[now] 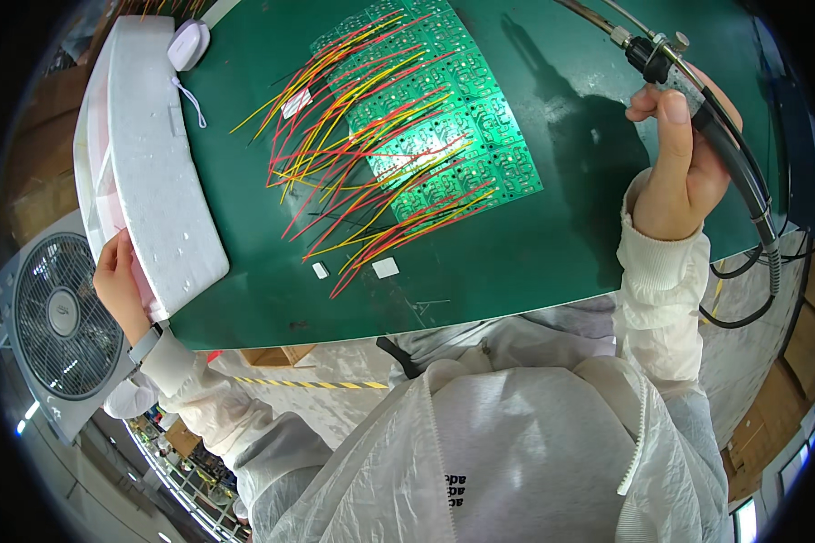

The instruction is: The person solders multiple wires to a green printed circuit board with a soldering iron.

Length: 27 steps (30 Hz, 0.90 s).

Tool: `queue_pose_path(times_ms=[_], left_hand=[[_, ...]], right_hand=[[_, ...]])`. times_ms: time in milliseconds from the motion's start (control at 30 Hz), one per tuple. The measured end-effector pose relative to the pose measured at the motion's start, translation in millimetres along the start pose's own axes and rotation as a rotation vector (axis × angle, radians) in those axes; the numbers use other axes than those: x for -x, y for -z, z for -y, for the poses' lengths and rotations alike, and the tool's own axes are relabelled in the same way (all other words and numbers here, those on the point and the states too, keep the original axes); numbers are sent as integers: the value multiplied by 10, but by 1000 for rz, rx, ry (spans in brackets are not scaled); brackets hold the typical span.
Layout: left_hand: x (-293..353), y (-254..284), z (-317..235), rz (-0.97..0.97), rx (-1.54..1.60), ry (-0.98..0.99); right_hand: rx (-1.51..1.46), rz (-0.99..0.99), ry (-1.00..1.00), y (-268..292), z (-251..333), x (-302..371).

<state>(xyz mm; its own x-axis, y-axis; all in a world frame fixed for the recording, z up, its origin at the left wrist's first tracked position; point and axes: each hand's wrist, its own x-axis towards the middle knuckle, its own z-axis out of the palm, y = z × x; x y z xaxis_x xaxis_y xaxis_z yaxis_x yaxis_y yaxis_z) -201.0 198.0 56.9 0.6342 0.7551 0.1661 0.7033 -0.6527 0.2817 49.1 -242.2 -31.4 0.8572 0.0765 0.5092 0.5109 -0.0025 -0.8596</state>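
My right hand point(675, 176) is wrapped round the black handle of a soldering iron point(720, 136) with a metal feed tube, held up over the right side of the table. At the far left, my left hand point(120, 282) reaches over the inner side of a white foam box point(167, 163) with pink lining. Its fingers are bent together; what they pinch is hidden. Between my hands lies a green circuit board panel point(493, 118), tilted on the table. Several red, yellow and black wires point(335, 172) stick out from it toward the left.
The green table point(516, 258) curves along its front edge near my body. Small white pieces point(385, 267) lie in front of the wires. A pale case with a strap point(188, 45) sits by the foam box. A grey fan point(63, 312) stands left; a black cable point(743, 321) hangs right.
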Motion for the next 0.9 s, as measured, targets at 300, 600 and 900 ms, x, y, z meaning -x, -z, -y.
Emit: queue_pose_path(times_ms=[300,600,900], left_hand=[[-20,30,121,27,127,44],[-11,42,28,-30,82,91],[-41,51,102,34,176,155]], right_hand=[[5,-4,-64,-3,3,32],[-5,-12,-86,-25,23,1],[-9,4,-71,-11,16,7]])
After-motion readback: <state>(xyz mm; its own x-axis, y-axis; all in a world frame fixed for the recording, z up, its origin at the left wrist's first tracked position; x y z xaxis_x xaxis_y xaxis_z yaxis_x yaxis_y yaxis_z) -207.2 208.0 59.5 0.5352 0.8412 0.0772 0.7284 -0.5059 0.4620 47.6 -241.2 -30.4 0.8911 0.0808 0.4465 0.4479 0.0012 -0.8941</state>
